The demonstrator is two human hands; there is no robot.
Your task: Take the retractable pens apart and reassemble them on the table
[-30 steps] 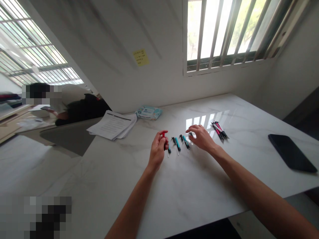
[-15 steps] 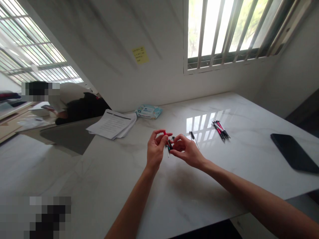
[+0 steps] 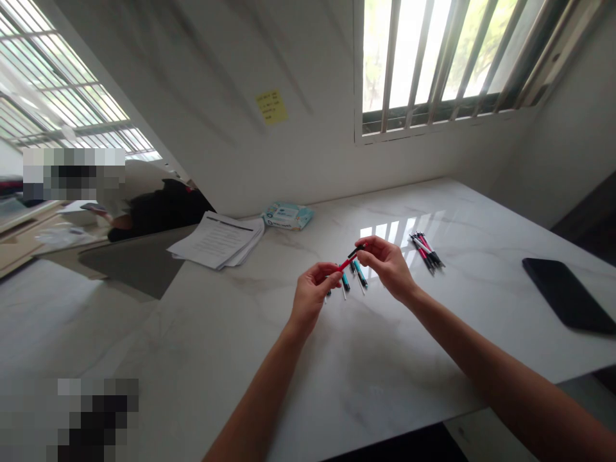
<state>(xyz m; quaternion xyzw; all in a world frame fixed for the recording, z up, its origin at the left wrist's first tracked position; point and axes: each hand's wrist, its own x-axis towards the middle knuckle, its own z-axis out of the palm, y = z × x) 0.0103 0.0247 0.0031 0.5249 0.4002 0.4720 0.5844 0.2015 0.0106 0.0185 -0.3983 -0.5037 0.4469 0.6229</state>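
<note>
Between my two hands a red pen barrel (image 3: pixel 344 264) slants up to the right above the table. My left hand (image 3: pixel 312 292) is closed, its thumb and fingers pinching the red barrel's lower end. At the upper end, my right hand (image 3: pixel 389 264) pinches a black pen part (image 3: pixel 356 251) in line with the barrel; I cannot tell whether the two are joined. Beneath the hands lie teal-and-black pen parts (image 3: pixel 360 274) and thin white refills (image 3: pixel 344 292), some partly hidden by my fingers.
Several red, white and black pens (image 3: pixel 426 252) lie bundled to the right. Farther right rests a black phone-like slab (image 3: pixel 568 295). A blue wipes pack (image 3: pixel 287 216) and stacked papers (image 3: pixel 216 239) sit by the wall. Another person (image 3: pixel 139 199) sits beyond the left partition.
My right hand has moved up and right, my left hand slightly down and right. The red barrel, upright before, now tilts rightward, and teal parts beneath have come into view.
</note>
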